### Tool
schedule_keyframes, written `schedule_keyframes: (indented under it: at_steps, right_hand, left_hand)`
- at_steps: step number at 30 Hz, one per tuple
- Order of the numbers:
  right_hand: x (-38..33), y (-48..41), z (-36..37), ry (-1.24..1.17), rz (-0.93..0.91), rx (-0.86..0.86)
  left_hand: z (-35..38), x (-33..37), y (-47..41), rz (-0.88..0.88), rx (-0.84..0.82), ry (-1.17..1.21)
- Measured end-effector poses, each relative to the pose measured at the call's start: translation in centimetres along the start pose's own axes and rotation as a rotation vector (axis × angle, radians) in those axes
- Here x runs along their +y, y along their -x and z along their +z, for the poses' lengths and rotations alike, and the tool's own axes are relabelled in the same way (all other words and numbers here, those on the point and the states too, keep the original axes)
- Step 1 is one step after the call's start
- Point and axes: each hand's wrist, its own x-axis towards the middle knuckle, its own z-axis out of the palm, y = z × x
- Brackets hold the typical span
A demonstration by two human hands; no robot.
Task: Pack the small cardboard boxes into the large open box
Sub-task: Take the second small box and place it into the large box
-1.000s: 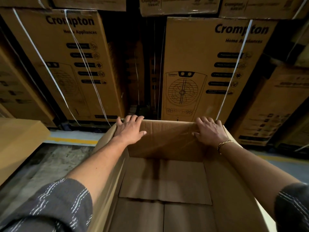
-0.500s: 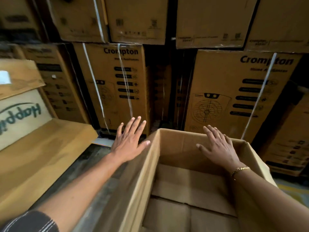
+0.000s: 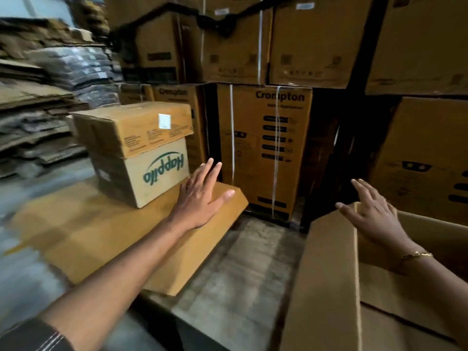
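"Happilo" stands upside down on the small box (image 3: 141, 178); "Crompton" tops the strapped carton (image 3: 266, 148).

left hand (image 3: 200, 198) outstretched, palm down, fingers spread, empty; right hand (image 3: 374, 214) extended, fingers splayed, empty, bracelet on wrist

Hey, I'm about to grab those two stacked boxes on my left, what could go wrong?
The top box overhangs the upside-down Happilo box, so lifting the lower one alone may tip it off. The left hand is open and nearest; the right hand hovers over the large open box, so a one-handed grab could slip.
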Motion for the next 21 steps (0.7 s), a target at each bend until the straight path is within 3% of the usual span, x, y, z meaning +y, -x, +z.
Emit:
schedule_keyframes:
  at_steps: [9, 17, 21]
  right_hand:
    - [-17.4, -2.0, 4.1, -0.262, -0.063, -0.072]
    - [-29.9, -10.1, 10.5, -0.723, 0.031, -0.207]
    - [-37.6, -14.0, 13.8, -0.872, -0.028, -0.322]
  left_hand:
    - [-9.8, -15.2, 3.2, -0.283, 0.147, 0.397]
    - [-14.0, -27.8, 1.7, -0.482, 0.201, 0.520]
    - [-15.9, -33.6, -0.4, -0.505, 0.215, 0.563]
